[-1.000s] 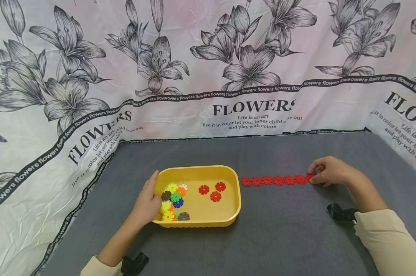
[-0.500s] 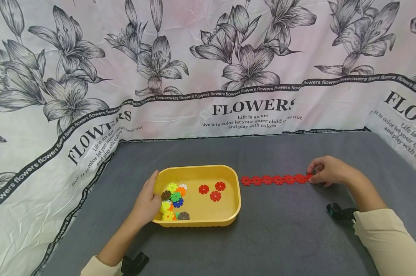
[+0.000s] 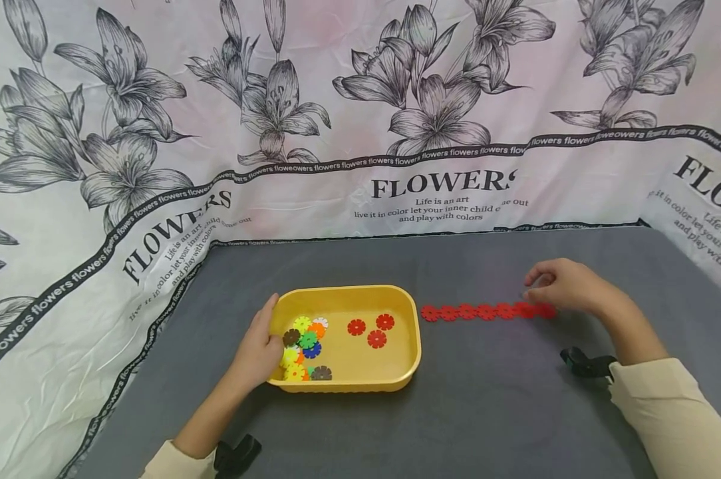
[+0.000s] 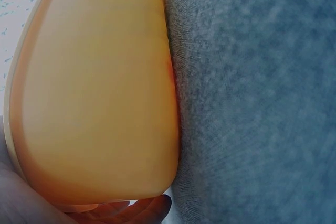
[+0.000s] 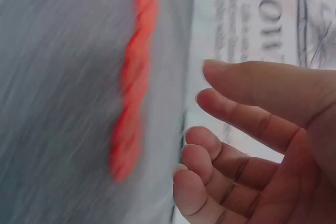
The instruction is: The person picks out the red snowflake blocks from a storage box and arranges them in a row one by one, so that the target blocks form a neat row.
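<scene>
My left hand (image 3: 259, 352) grips the left end of a yellow plastic tray (image 3: 360, 386), thumb over the rim; in the left wrist view its fingers curl beneath the tray's wall (image 4: 100, 93). To the right of the tray lies a row of red snowflake discs (image 3: 486, 312), joined edge to edge. Above the right end of this row hovers my right hand (image 3: 567, 286), fingers loosely bent and holding nothing. The right wrist view shows that hand (image 5: 262, 140) apart from the blurred red row (image 5: 135, 77).
Inside the tray, loose red discs (image 3: 376, 339) lie right of centre. Several mixed-colour discs (image 3: 308, 340) are heaped at its left end. Grey cloth (image 3: 480, 412) covers the table, and a flower-printed sheet (image 3: 312, 206) hangs behind and along the left.
My right hand has let go of the row's end disc and lifted slightly away. The red row stays in place. My left hand keeps its grip on the tray.
</scene>
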Tool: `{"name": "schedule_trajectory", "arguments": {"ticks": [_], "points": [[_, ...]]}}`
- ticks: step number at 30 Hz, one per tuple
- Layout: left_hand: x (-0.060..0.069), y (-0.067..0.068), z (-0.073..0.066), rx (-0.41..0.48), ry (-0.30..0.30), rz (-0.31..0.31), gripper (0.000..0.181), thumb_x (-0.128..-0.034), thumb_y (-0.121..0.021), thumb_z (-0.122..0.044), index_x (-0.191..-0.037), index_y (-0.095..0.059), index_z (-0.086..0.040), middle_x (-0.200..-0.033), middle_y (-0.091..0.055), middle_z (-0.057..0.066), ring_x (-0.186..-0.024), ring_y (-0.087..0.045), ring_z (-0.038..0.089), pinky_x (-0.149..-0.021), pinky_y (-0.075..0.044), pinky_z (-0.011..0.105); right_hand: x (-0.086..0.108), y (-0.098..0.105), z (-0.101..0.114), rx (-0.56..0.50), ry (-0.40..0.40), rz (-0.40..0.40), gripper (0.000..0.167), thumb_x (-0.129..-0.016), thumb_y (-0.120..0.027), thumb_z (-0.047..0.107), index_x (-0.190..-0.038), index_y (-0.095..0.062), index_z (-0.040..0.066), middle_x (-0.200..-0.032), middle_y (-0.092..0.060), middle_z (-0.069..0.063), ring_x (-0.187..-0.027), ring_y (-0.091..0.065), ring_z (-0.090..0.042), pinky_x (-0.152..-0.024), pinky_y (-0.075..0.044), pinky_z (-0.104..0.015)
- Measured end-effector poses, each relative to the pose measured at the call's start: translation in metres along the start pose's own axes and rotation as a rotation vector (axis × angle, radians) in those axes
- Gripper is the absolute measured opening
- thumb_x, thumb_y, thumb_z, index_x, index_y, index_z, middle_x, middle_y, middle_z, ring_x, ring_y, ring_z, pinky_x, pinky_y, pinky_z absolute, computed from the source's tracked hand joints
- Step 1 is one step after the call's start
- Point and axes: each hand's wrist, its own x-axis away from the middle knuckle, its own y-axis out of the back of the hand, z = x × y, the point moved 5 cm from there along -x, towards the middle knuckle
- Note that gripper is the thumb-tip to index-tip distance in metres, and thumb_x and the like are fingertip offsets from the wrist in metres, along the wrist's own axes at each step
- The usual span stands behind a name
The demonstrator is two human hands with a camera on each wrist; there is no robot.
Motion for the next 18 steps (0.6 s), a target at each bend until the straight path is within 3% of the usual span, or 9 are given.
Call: {"name": "schedule_trajectory", "arguments": {"ticks": [3,8,14,18], "points": [[-0.001,0.000,0.001,0.000,0.005,-0.001,0.074,-0.0900,-0.037,0.006,-0.160,-0.013,-0.001,-0.159,-0.021,0.025,-0.138,-0.033,0.041,-0.111,-0.026,0.059,-0.004,0.001,0.031,0.051,0.066,-0.039,0.030,-0.089,-0.073,0.020,-0.110,-0.068,-0.001,-0.095,-0.065,-0.009,-0.085,-0.059,-0.026,-0.069,-0.050,-0.044],[-0.002,0.000,0.001,0.006,-0.005,-0.005,0.075,-0.0893,-0.037,0.006,-0.160,-0.013,0.000,-0.159,-0.021,0.027,-0.136,-0.034,0.041,-0.110,-0.028,0.059,-0.004,-0.012,0.096,0.109,0.257,-0.108,0.013,-0.088,-0.070,0.004,-0.100,-0.072,0.002,-0.088,-0.065,-0.003,-0.077,-0.059,-0.021,-0.066,-0.051,-0.041],[-0.003,-0.001,0.002,0.013,-0.005,-0.003,0.074,-0.0894,-0.037,0.006,-0.159,-0.014,0.000,-0.159,-0.022,0.026,-0.137,-0.033,0.041,-0.111,-0.027,0.059,0.001,-0.044,0.171,0.232,0.548,-0.243,0.013,-0.084,-0.072,-0.002,-0.092,-0.076,0.008,-0.089,-0.066,-0.002,-0.080,-0.061,-0.020,-0.071,-0.055,-0.038],[-0.002,-0.001,-0.001,0.005,-0.010,-0.010,0.074,-0.0889,-0.038,0.006,-0.159,-0.015,0.001,-0.159,-0.022,0.026,-0.139,-0.032,0.041,-0.112,-0.025,0.059,0.001,-0.071,0.207,0.284,0.681,-0.217,0.010,-0.083,-0.076,0.001,-0.089,-0.075,0.008,-0.087,-0.065,-0.002,-0.076,-0.058,-0.018,-0.070,-0.055,-0.031]]}}
